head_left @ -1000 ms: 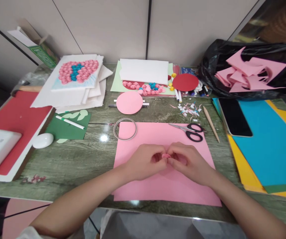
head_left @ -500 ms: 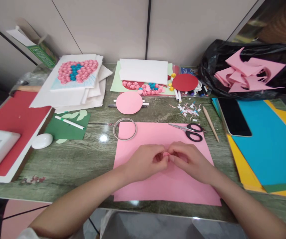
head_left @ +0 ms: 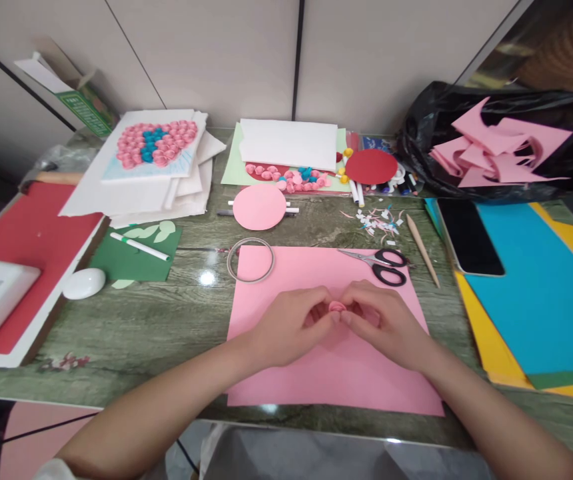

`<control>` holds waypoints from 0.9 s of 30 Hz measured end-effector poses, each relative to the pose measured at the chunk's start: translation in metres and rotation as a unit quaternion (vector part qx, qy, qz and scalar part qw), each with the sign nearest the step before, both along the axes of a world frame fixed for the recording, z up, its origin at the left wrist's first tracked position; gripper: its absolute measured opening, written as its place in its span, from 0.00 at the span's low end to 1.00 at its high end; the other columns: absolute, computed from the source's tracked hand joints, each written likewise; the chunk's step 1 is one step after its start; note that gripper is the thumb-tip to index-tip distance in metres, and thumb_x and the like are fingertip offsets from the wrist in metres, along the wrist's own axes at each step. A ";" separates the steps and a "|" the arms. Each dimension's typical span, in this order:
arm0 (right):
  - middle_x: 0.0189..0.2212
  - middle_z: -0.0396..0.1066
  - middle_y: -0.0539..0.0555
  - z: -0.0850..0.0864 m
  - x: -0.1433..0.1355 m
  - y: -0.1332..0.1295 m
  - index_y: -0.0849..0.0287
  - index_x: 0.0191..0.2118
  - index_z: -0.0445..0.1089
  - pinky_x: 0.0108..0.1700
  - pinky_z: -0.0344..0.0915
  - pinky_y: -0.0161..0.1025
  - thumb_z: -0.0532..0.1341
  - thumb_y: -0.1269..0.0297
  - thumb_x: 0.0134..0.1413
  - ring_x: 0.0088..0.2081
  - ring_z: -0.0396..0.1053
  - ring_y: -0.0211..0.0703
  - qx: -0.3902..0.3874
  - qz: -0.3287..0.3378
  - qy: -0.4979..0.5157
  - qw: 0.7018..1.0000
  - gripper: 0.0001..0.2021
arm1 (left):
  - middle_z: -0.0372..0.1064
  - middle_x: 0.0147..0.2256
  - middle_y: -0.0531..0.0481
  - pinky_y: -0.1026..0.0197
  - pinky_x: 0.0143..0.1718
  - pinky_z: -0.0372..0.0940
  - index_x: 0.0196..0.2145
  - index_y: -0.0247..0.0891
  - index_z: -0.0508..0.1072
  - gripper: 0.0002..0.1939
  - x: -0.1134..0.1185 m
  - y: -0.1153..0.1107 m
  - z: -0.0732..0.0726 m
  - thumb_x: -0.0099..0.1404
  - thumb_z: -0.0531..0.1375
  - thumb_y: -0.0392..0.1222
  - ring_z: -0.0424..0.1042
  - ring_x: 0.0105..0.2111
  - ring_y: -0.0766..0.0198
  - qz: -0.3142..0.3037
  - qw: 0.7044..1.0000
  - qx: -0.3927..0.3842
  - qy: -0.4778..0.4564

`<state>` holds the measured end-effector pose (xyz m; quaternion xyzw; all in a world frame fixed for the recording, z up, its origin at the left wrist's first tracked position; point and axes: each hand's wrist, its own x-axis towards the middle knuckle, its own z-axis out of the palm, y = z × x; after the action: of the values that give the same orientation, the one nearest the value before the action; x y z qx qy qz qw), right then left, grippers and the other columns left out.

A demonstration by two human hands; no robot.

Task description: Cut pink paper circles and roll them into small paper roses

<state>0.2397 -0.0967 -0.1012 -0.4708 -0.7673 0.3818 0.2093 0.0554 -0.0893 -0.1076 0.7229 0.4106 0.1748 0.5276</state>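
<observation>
Between the fingertips of both hands is a small pink rolled paper rose (head_left: 337, 307), its coiled top facing up. My left hand (head_left: 296, 323) pinches it from the left, and my right hand (head_left: 389, 323) from the right, with the thumbs almost meeting at its near side. Both hands are over a pink paper sheet (head_left: 286, 383). On that sheet's far right corner lie black-handled scissors (head_left: 389, 267), closed, points to the left. A roll of tape (head_left: 232, 268) overlaps the far left corner. Beyond it, a pink paper circle (head_left: 259, 207) rests on pens.
Finished pink and blue roses (head_left: 156, 143) cover a white card, back left. More small roses (head_left: 266, 172) lie by a red circle (head_left: 371, 167). Paper scraps (head_left: 379, 221), a wooden stick (head_left: 422, 250), a phone (head_left: 471, 237), blue paper (head_left: 541, 300) and a black bag (head_left: 421, 133) are rightward.
The fingers have shifted slightly around the paper rose, and more of its coiled top now shows. Everything else on the table stays in place.
</observation>
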 end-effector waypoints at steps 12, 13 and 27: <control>0.23 0.63 0.47 0.000 0.002 -0.002 0.58 0.25 0.63 0.32 0.56 0.34 0.55 0.60 0.58 0.27 0.59 0.36 -0.068 0.014 0.062 0.996 0.12 | 0.62 0.26 0.55 0.67 0.30 0.54 0.28 0.35 0.67 0.14 -0.001 0.002 0.000 0.64 0.53 0.47 0.58 0.28 0.70 0.000 0.991 -0.086 -0.102; 0.24 0.63 0.48 -0.001 0.003 -0.002 0.58 0.26 0.63 0.32 0.56 0.34 0.55 0.60 0.58 0.28 0.59 0.36 -0.073 0.010 0.068 0.995 0.12 | 0.62 0.26 0.55 0.67 0.30 0.54 0.28 0.35 0.67 0.13 -0.001 0.002 0.000 0.64 0.54 0.47 0.58 0.28 0.70 -0.001 0.990 -0.089 -0.107; 0.25 0.64 0.49 -0.002 0.003 -0.001 0.58 0.28 0.64 0.32 0.57 0.35 0.56 0.59 0.58 0.30 0.61 0.38 -0.139 -0.006 0.129 0.982 0.11 | 0.65 0.29 0.52 0.64 0.33 0.56 0.30 0.34 0.68 0.13 -0.002 0.003 -0.002 0.64 0.55 0.47 0.62 0.31 0.68 0.018 0.982 -0.124 -0.142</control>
<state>0.2427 -0.0972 -0.1034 -0.4469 -0.6705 0.5410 0.2408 0.0538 -0.0861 -0.1092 0.6120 0.3627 0.2330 0.6630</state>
